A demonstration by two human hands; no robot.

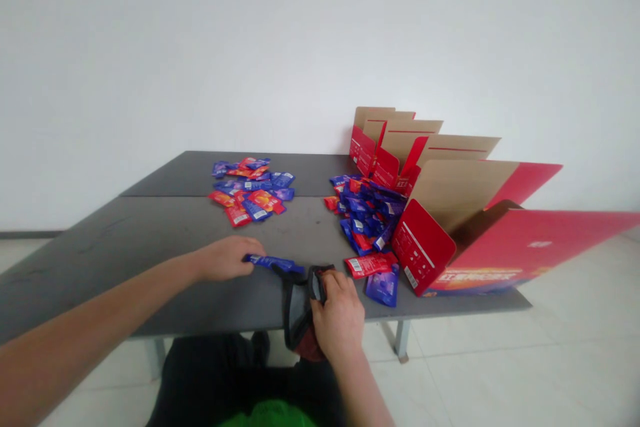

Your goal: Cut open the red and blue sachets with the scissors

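My left hand (227, 259) rests on the grey table with its fingers curled over one end of a blue foil sachet (273, 263). The sachet's far end reaches toward a black fabric pouch (299, 303), which hangs over the table's near edge and shows some dark red at its bottom. My right hand (339, 317) grips the top edge of the pouch. A red sachet (369, 265) and a blue sachet (383, 285) lie just beyond my right hand.
Two heaps of red and blue sachets (251, 190) (363, 210) lie on the table. Several open red-and-cardboard cartons (425, 227) stand in a row along the right side, the nearest overhanging the edge. A white wall stands behind the table, and tiled floor lies beneath.
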